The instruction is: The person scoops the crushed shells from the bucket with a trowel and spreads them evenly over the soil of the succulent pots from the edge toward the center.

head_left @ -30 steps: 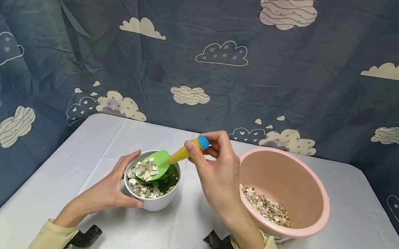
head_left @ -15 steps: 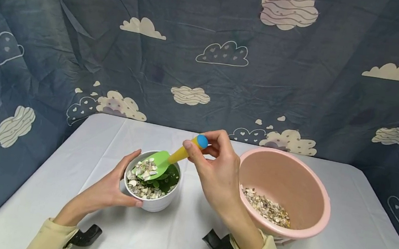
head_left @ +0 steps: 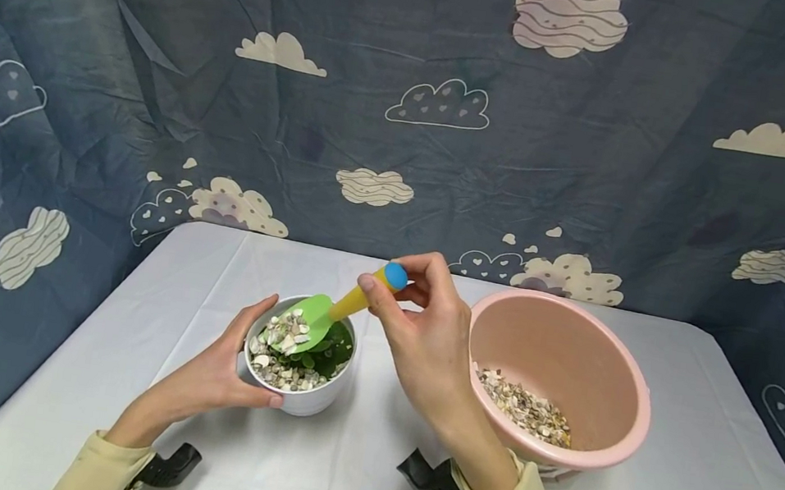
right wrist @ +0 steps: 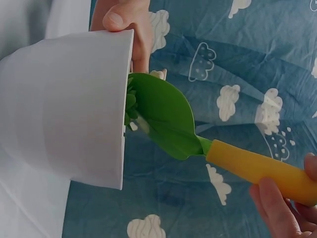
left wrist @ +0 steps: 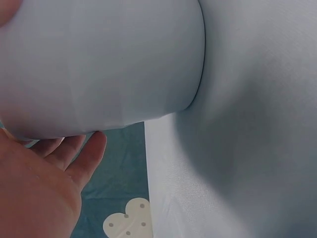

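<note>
A white pot (head_left: 303,405) stands on the table, holding a green leafy plant (head_left: 333,353) and pale pebbles (head_left: 282,375). My left hand (head_left: 223,368) grips the pot from its left side, thumb at the front and fingers round the back; in the left wrist view those fingers (left wrist: 89,153) lie along the pot's wall. My right hand (head_left: 428,337) pinches the yellow handle of a toy shovel (head_left: 355,302) with a blue end. Its green blade (right wrist: 166,116), loaded with pebbles, tilts down into the pot's mouth over the plant and overlaps the rim in the right wrist view.
A pink tub (head_left: 568,326) with a layer of pebbles (head_left: 527,408) at its bottom stands right of the pot, close beside my right forearm. A white cloth covers the table (head_left: 346,487). Behind it hangs a dark cloud-patterned curtain (head_left: 434,151).
The shovel and right hand have shifted up very slightly. The left hand and the pot have stayed in place.
</note>
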Tool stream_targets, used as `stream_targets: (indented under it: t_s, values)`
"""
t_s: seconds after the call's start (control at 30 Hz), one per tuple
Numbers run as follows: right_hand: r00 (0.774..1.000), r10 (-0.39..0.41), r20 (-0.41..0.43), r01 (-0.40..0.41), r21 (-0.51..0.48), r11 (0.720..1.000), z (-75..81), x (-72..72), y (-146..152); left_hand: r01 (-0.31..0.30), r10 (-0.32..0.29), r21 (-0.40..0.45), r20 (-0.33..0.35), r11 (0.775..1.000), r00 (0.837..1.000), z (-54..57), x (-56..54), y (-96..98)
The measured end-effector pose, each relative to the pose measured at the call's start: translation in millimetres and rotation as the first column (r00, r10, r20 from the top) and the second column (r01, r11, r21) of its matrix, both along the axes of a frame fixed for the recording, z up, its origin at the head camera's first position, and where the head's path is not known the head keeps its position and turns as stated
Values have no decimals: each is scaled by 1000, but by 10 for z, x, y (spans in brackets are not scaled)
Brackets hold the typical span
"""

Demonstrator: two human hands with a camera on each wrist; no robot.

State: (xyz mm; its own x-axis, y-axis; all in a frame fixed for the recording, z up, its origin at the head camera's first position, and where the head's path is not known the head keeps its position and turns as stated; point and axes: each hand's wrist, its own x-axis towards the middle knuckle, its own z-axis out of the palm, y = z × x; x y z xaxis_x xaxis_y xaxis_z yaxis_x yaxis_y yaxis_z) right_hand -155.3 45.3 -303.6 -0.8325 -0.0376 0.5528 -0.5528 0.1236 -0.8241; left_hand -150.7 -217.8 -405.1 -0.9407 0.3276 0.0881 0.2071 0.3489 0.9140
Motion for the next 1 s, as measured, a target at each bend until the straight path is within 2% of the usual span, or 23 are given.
stream_targets:
  t_s: [0.27, 0.57, 0.7, 0.87, 1.0]
  values:
    - [1000, -11, -14, 11, 20, 1000, 15, -5, -12, -3, 2, 13, 19, 1000, 1000, 11, 0, 10]
    - [1000, -12, -5, 12, 39, 999, 24, -5, -7, -43, 42, -63, -14, 997, 999, 15, 25, 48]
    - [1000, -14, -4, 14, 42, 999, 27, -10, -6, -28, 27, -68, -17, 997, 999, 11, 25, 42]
    - [1000, -11, -6, 11, 33, 999, 20, -23, -3, 5, -4, -11, 18, 1000, 1000, 1, 15, 21]
    - [1000, -10, -6, 10, 26, 1000, 19, -26, -1, 32, -32, 12, 15, 999, 999, 3, 11, -13]
